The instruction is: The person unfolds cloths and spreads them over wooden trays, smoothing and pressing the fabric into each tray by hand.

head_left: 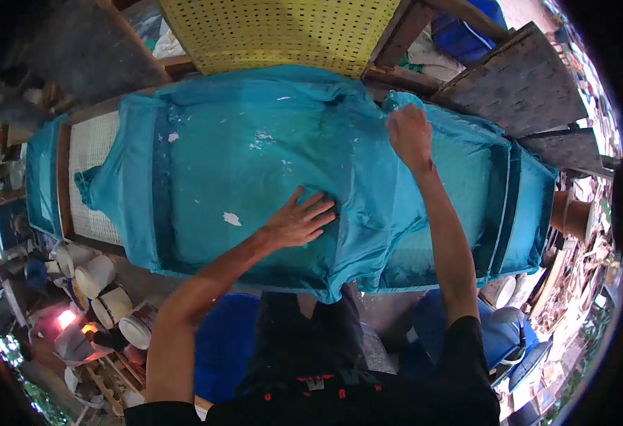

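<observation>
A teal cloth (233,156) is draped over a long, tray-like wooden frame (63,177) and sags into its sections. White flakes (232,219) stick to the wet-looking fabric. My left hand (301,219) lies on the cloth near the middle, palm down with fingers spread. Farther off to the right, my right hand (411,135) is closed on a gathered part of the cloth at the far edge; its fingertips are partly hidden. Folds of fabric run between the two hands toward the near edge. At the left end, white woven mesh (95,170) shows beside the cloth.
Beyond the frame stands a yellow perforated panel (283,35). Dark boards (517,82) lean at the far right. Several white buckets (95,275) sit at the lower left, and a blue barrel (226,337) is below the near edge. Wood scraps (574,277) lie to the right.
</observation>
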`<state>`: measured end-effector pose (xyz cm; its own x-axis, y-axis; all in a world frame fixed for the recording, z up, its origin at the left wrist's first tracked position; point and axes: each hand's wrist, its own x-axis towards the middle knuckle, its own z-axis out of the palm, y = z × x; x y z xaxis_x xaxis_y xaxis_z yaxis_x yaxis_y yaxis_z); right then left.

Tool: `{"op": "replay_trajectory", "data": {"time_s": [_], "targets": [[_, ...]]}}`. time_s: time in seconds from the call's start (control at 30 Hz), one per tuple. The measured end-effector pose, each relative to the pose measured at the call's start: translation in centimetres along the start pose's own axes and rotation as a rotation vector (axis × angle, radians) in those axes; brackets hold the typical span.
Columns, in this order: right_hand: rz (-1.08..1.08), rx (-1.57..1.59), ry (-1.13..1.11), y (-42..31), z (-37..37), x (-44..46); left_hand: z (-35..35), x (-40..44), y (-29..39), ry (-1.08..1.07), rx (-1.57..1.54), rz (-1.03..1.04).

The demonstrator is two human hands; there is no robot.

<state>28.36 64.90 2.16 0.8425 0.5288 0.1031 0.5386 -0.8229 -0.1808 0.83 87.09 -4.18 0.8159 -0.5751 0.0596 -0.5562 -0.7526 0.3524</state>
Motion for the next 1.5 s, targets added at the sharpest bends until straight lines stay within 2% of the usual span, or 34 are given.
{"op": "replay_trajectory", "data": {"time_s": [0.03, 0.17, 0.23, 0.27, 0.33, 0.4, 0.5, 0.57, 0.63, 0.67, 0.7, 0.73, 0.77, 0.83, 0.87, 0.9, 0.93, 1.0, 1.1, 1.13, 1.2, 1.27, 1.3, 1.33, 1.37, 1.4, 1.43, 1.47, 1.5], "targets": [[0.051, 0.077, 0.077, 0.2, 0.2, 0.6, 0.0, -0.2, -0.2, -0.004, 0.008, -0.005], [0.116, 0.25, 0.139, -0.8, 0.5, 1.8, 0.1, -0.5, -0.3, -0.024, -0.023, -0.075], [0.347, 0.282, -0.184, -1.3, 0.9, 1.8, 0.1, -0.5, -0.2, -0.047, -0.027, -0.071], [0.337, 0.285, -0.176, -1.4, 0.9, 1.7, -0.1, -0.4, -0.5, -0.067, -0.027, -0.067], [0.112, 0.184, 0.021, -1.3, 1.2, 1.8, 0.1, -0.5, -0.4, -0.048, 0.011, -0.053], [0.027, 0.215, 0.052, -1.0, 1.6, 3.3, 0.0, -0.4, -0.5, -0.034, 0.042, -0.031], [-0.062, 0.197, 0.088, -1.5, 2.1, 5.4, -1.0, 0.9, -1.0, 0.168, 0.012, -0.105], [-0.081, 0.162, 0.094, -2.3, 1.6, 7.0, -2.5, 2.9, -3.4, 0.345, -0.078, -0.316], [0.168, 0.085, -0.544, -3.9, 0.7, 8.7, -2.8, 5.6, -6.3, 0.37, -0.083, -0.322], [0.097, 0.138, -0.437, -2.3, 2.5, 8.8, -3.3, 6.3, -7.6, 0.405, -0.059, -0.344], [0.001, 0.206, -0.331, 0.6, 4.7, 9.3, -4.1, 7.0, -7.8, 0.289, -0.07, -0.321], [0.002, 0.353, -0.096, 2.3, 5.5, 9.0, -4.6, 7.9, -8.3, 0.173, -0.065, -0.332], [-0.09, 0.687, 0.069, 5.9, 7.3, 9.1, -0.3, 7.9, -9.4, 0.244, 0.02, -0.291], [-0.033, 0.273, 0.037, 2.4, 3.6, 8.7, 0.5, 7.8, -9.6, 0.429, 0.094, -0.274], [-0.144, 0.323, 0.031, 2.5, 4.6, 9.1, 0.8, 7.3, -9.8, 0.42, 0.111, -0.245], [0.008, 0.387, 0.016, 5.4, 8.7, 9.1, 0.9, 7.1, -9.9, 0.427, 0.116, -0.253], [-0.081, 0.321, -0.035, 7.0, 9.8, 9.3, 1.3, 6.9, -10.1, 0.435, 0.12, -0.26], [-0.061, 0.36, -0.037, 5.6, 10.1, 9.5, 0.1, 7.2, -10.1, 0.404, 0.082, -0.274], [-0.021, 0.427, -0.087, 3.9, 9.5, 11.4, -0.8, 8.6, -10.4, 0.492, -0.084, -0.279], [-0.002, 0.446, -0.109, 3.6, 9.5, 12.1, -1.0, 9.4, -10.7, 0.569, -0.108, -0.354], [-0.221, 0.183, -0.43, 5.3, 10.4, 14.7, -1.4, 9.5, -11.0, 0.646, -0.156, -0.424], [-0.198, 0.316, -0.214, 8.4, 12.2, 15.6, -1.6, 10.9, -12.5, 0.472, 0.031, -0.293], [-0.172, 0.395, -0.105, 8.6, 11.5, 14.9, 0.6, 12.0, -13.4, 0.487, -0.062, -0.361], [-0.18, 0.513, 0.02, 6.6, 9.9, 14.1, 4.0, 13.5, -14.6, 0.377, -0.32, -0.466], [-0.204, 0.612, 0.132, 5.3, 8.6, 13.1, 3.0, 12.9, -14.4, 0.443, -0.148, -0.43], [-0.241, 0.662, 0.202, 3.4, 6.8, 11.8, 3.1, 12.8, -14.8, 0.298, -0.135, -0.402], [-0.238, 0.585, 0.332, 3.9, 9.2, 11.6, 0.5, 12.3, -14.0, 0.375, 0.082, -0.342], [-0.234, 0.325, 0.378, 0.6, 5.8, 10.1, -0.1, 12.0, -14.1, 0.376, 0.009, -0.307], [0.085, 0.542, 0.149, -0.9, 4.2, 9.6, -0.6, 12.3, -13.9, 0.369, 0.037, -0.28]]}}
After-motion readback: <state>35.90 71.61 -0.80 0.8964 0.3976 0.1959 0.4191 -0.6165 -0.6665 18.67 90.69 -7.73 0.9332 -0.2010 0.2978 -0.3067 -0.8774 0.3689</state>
